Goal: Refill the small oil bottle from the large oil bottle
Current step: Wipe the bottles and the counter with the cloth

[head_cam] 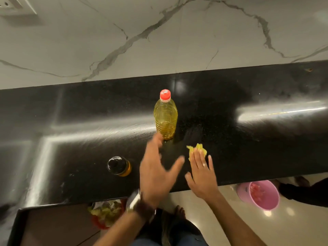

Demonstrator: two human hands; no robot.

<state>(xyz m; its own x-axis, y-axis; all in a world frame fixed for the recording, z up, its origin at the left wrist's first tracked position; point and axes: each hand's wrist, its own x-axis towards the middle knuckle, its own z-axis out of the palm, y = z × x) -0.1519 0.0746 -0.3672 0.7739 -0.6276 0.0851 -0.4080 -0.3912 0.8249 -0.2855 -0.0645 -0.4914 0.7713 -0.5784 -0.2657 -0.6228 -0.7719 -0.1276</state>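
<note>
A capped large oil bottle [165,114] stands mid-counter [248,132]; the small oil bottle [119,166] sits left. Left hand [157,172] reaches open-fingered; right hand [202,176] presses a yellow cloth [197,149] flat.
</note>
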